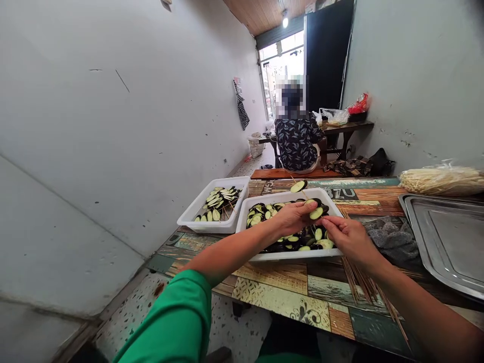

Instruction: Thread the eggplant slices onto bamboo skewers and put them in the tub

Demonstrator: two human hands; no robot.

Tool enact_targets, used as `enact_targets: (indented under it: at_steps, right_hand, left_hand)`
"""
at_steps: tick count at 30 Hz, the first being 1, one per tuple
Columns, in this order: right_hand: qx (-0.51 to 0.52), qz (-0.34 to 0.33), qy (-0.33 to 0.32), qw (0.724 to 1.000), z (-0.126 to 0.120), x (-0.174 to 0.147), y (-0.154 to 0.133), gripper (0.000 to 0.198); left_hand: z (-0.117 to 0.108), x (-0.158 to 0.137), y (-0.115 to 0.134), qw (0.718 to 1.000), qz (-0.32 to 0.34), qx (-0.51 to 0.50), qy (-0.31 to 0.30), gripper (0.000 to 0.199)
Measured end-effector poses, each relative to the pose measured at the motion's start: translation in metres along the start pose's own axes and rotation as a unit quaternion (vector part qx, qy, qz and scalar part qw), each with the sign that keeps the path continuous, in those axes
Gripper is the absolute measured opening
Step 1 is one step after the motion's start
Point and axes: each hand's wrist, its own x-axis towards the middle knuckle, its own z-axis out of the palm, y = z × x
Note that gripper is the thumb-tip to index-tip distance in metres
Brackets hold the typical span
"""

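My left hand (pixel 297 216) is closed around several eggplant slices (pixel 316 214) above a white tub (pixel 289 257). A thin wooden skewer runs through them, and one more slice (pixel 298 186) sits farther along it. My right hand (pixel 350 237) pinches at the near end, by the lowest slice; its fingertips hide exactly what they grip, which looks like the skewer. Loose eggplant slices (pixel 272 207) fill the tub below. To the left, a second white tub (pixel 185 222) holds skewered slices (pixel 223 196).
Bare skewers (pixel 359 282) lie on the patchwork table (pixel 272 292), right of the near tub. Beyond them are a dark mesh cloth (pixel 393 239), metal trays (pixel 449 237) and a bag of enoki mushrooms (pixel 442 179). A person (pixel 297 141) sits ahead, back turned. A wall (pixel 132 151) borders the left.
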Motion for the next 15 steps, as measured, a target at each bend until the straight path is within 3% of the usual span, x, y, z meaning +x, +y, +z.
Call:
enact_targets:
  at_steps: [5, 7, 11, 15]
  right_hand:
    - [0.005, 0.009, 0.009, 1.0, -0.002, 0.003, 0.002, 0.041]
    - [0.011, 0.015, -0.012, 1.0, -0.002, 0.003, 0.002, 0.041]
    - [0.01, 0.026, -0.05, 0.998, -0.003, 0.002, 0.001, 0.042]
    - [0.02, 0.035, -0.045, 0.998, -0.003, 0.001, -0.002, 0.04]
  left_hand:
    - [-0.001, 0.001, 0.009, 1.0, -0.016, -0.008, 0.015, 0.032]
    - [-0.007, 0.001, 0.02, 0.998, 0.023, -0.025, 0.051, 0.034]
    - [-0.018, 0.003, 0.034, 0.986, 0.122, -0.04, 0.108, 0.015]
    - [-0.015, 0.001, 0.028, 0.992, 0.055, -0.023, 0.11, 0.011]
